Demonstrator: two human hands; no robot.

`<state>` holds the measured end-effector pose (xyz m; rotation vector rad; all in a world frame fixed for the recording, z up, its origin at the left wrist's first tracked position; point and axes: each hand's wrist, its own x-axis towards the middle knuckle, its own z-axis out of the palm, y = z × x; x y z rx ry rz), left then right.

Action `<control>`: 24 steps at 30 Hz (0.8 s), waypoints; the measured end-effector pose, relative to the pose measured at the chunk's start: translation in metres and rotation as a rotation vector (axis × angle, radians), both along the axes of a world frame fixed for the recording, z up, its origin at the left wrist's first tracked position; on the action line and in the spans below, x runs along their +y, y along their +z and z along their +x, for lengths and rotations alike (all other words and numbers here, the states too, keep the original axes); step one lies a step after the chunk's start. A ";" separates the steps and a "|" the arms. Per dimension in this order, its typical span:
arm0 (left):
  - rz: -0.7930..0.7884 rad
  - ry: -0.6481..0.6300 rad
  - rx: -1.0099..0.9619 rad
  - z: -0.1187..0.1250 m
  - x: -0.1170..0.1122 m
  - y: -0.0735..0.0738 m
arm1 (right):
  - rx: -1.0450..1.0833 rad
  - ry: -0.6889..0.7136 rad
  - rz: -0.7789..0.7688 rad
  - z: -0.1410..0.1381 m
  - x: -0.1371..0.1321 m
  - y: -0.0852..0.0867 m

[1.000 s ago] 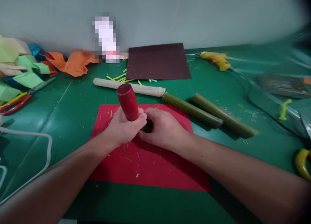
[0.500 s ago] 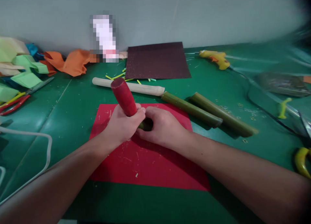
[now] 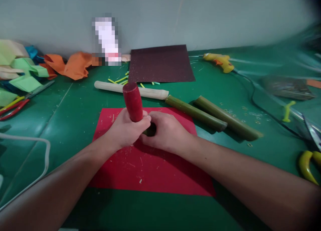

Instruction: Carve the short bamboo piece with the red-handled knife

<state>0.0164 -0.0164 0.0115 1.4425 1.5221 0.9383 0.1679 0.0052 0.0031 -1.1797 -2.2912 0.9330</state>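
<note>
My left hand (image 3: pixel 125 130) is closed around a thick red handle (image 3: pixel 132 102) that sticks up and leans slightly away from me. My right hand (image 3: pixel 168 132) is closed over a small dark green piece (image 3: pixel 151 130), probably bamboo, pressed against the left hand. Both hands rest over a red sheet (image 3: pixel 150 167) strewn with small shavings. The tool's working end is hidden between my hands.
Behind the sheet lie a pale wooden stick (image 3: pixel 130 89) joined to a green bamboo length (image 3: pixel 195 112) and a second bamboo piece (image 3: pixel 228 118). Dark sandpaper (image 3: pixel 160 64), a yellow glue gun (image 3: pixel 219 61), folded coloured paper (image 3: pixel 25 74), red-handled scissors (image 3: pixel 15 105) and cables surround them.
The red handle tilted left half a second ago and has swung back upright. My hands stay together in the same spot.
</note>
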 end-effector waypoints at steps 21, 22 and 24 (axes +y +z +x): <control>0.087 0.056 -0.212 -0.001 -0.003 0.004 | -0.061 0.002 0.044 0.000 -0.002 -0.002; 0.139 0.066 -0.211 -0.003 -0.005 0.003 | -0.073 0.009 0.067 0.001 -0.003 -0.002; 0.259 0.092 -0.226 -0.009 -0.010 0.001 | -0.100 0.018 0.114 0.002 -0.006 -0.001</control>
